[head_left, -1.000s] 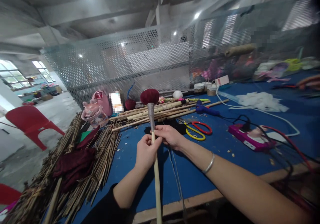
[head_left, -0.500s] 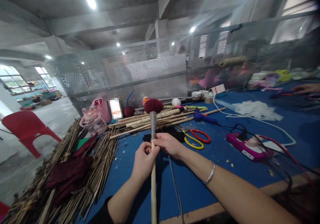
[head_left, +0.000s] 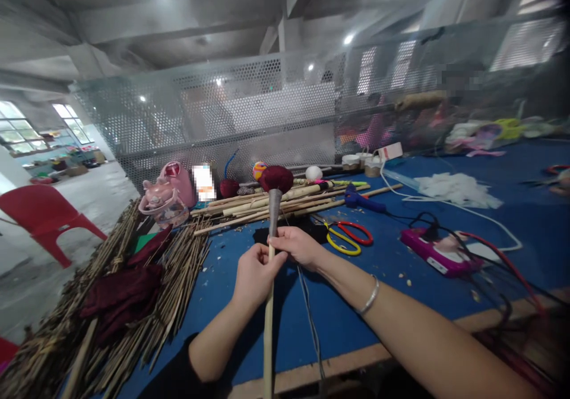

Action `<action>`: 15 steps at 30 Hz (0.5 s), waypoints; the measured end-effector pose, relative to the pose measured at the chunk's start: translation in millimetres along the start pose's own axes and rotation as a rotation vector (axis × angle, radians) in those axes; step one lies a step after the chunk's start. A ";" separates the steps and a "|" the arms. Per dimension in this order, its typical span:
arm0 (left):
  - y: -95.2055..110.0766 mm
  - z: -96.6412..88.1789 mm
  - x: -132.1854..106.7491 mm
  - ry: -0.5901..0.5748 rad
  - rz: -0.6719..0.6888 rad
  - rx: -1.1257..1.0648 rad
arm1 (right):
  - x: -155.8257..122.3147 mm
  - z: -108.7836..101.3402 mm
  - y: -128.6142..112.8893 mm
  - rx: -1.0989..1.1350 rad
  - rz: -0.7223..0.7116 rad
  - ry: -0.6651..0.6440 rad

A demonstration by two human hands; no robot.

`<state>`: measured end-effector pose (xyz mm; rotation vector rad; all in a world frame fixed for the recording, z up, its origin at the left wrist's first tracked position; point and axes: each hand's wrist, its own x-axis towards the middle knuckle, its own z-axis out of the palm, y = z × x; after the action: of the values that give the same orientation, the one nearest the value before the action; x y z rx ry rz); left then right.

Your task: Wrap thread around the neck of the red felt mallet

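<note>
left hand (head_left: 256,274) and right hand (head_left: 297,246) both pinching pale stick (head_left: 268,333), right higher, by grey wrap (head_left: 275,206); stick crosses table (head_left: 342,333)'s near edge; open blue gap between left hand and twigs (head_left: 184,286).

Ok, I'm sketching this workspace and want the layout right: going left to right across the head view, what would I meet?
Red chair → pink basket → maroon-headed stick → red-and-yellow scissors → purple box.
</note>
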<state>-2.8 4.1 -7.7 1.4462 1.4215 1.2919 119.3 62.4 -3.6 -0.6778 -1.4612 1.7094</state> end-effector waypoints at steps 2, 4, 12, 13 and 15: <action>1.7 -0.1 -0.2 -0.025 -0.044 -0.010 | 0.8 -1.4 1.1 -0.013 0.010 -0.006; 4.9 0.2 -0.8 -0.100 -0.097 -0.091 | 0.4 -3.5 -1.0 0.007 0.046 -0.036; 2.5 -3.7 -0.1 -0.076 -0.024 0.016 | 1.9 -3.1 1.6 0.044 0.033 -0.054; 1.4 -4.3 0.6 -0.026 0.004 0.071 | 2.9 -3.2 3.5 0.038 0.037 -0.053; 0.7 -4.4 1.4 0.006 -0.002 0.092 | 4.4 -4.6 5.4 0.015 0.049 -0.055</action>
<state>-6.9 4.7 -5.7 1.5018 1.5038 1.2441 119.4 68.4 -9.3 -0.6682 -1.4795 1.7877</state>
